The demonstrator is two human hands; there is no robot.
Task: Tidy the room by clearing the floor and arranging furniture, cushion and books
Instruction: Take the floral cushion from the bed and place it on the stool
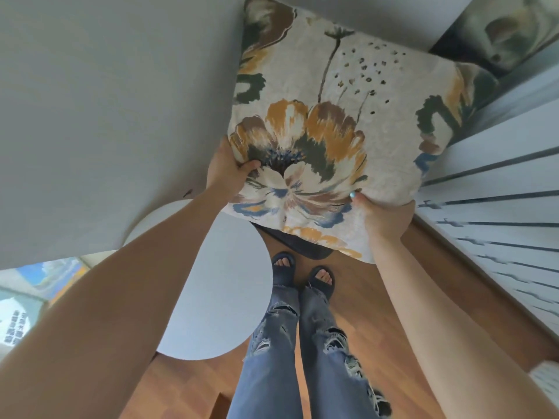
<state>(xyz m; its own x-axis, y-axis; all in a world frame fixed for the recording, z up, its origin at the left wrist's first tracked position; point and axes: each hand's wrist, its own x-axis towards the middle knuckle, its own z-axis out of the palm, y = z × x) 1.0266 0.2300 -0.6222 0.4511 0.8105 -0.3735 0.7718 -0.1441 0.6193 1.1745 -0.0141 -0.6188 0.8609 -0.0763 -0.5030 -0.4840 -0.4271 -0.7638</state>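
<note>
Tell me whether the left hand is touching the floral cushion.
Touching. The head view shows the left hand gripping the cushion at its lower left edge, thumb pressed onto the printed front.

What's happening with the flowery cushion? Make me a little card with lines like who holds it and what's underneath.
held thing: cushion, flower print
left hand: grips its lower left edge
right hand: grips its lower right corner
where: up in the air, above the feet
underneath: wooden floor, round white table beside the feet
</note>
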